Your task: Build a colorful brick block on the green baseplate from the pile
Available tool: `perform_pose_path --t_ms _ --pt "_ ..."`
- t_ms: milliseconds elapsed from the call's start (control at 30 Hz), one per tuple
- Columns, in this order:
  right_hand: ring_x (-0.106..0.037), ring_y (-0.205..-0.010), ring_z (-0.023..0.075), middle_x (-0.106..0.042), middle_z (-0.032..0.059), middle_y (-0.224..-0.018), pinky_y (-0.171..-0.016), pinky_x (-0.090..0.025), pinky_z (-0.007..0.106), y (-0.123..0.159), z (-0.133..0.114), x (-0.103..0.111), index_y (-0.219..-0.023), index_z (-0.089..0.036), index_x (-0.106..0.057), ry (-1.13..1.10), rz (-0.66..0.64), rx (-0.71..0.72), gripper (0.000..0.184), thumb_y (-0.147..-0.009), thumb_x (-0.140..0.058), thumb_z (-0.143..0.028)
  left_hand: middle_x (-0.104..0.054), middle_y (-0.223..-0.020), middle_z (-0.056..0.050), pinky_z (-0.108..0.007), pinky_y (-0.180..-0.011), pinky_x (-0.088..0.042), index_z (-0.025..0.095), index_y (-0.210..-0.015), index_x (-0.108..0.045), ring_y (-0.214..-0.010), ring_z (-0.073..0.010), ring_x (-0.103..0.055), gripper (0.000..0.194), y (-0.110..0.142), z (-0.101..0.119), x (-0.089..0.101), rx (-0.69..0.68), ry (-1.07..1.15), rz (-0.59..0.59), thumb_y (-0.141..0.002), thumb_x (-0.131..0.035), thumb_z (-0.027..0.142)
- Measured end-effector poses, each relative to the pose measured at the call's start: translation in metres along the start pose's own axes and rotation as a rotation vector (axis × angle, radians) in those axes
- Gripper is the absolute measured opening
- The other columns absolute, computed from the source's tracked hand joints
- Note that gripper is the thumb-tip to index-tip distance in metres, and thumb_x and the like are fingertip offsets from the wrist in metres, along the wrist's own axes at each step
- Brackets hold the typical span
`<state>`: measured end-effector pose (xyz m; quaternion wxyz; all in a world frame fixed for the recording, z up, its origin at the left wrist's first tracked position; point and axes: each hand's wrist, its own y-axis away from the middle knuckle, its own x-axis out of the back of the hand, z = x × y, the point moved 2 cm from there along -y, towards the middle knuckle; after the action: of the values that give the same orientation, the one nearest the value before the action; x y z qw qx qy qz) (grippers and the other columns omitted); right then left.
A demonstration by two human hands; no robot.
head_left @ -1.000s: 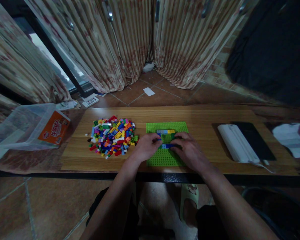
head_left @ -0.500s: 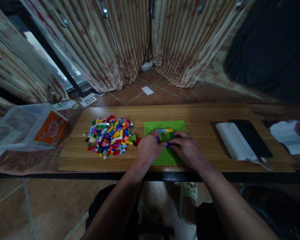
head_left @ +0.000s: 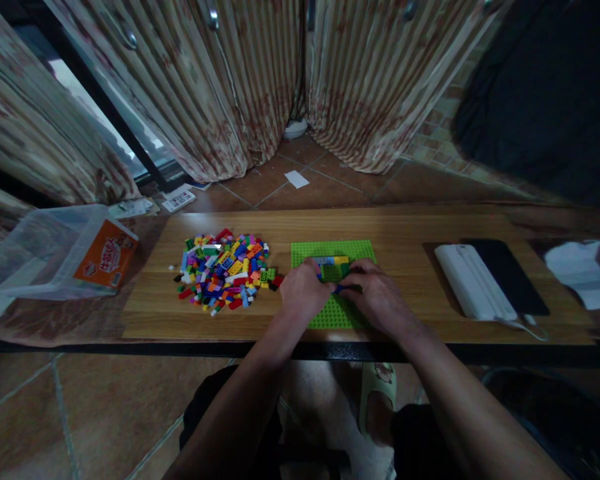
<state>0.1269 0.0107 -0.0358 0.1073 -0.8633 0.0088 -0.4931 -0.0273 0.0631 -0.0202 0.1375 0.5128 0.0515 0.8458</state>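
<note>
A green studded baseplate (head_left: 337,313) lies on the wooden table, and both my hands are over it. Rows of bricks form an outline on it, with a light blue and yellow row (head_left: 333,261) along the far side and green at the right. My left hand (head_left: 305,288) is closed at the near left of the outline, its fingertips on the bricks. From the right, my right hand (head_left: 373,291) pinches a dark blue brick (head_left: 337,289) at the near side. Fingers hide most of that brick and the left side of the outline.
Left of the baseplate is a heap of mixed toy bricks (head_left: 225,270). A clear plastic bin (head_left: 55,253) with an orange label stands at the far left. On the right lie a white device (head_left: 473,283) with a cable and a dark flat tablet-like thing (head_left: 513,277).
Both hands stay at the near side of the brick outline, with only slight finger movement. The whole view has shifted a little.
</note>
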Motion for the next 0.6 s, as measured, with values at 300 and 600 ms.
perform_pose_path --t_ms 300,600 --pt "-0.06 -0.102 0.0257 -0.062 0.0105 -0.103 -0.092 -0.048 0.043 0.003 -0.001 -0.001 -0.085 -0.02 -0.075 -0.039 0.027 -0.033 0.012 -0.08 -0.065 -0.018 -0.071 -0.091 -0.004 -0.031 -0.072 -0.048 0.022 -0.101 -0.063 -0.089 -0.0237 -0.067 0.046 -0.005 -0.004 0.001 -0.032 0.025 -0.022 -0.065 -0.074 0.049" --pt "-0.067 -0.084 0.0208 -0.073 0.0062 -0.093 -0.079 -0.051 0.036 0.003 0.027 0.022 -0.096 -0.021 -0.073 -0.198 0.12 -0.283 0.021 -0.084 -0.057 -0.03 -0.071 -0.094 -0.001 -0.028 -0.081 -0.049 0.024 -0.102 -0.068 -0.086 -0.0158 -0.065 0.021 0.003 -0.006 0.006 -0.292 0.111 -0.006 -0.083 -0.06 0.029"
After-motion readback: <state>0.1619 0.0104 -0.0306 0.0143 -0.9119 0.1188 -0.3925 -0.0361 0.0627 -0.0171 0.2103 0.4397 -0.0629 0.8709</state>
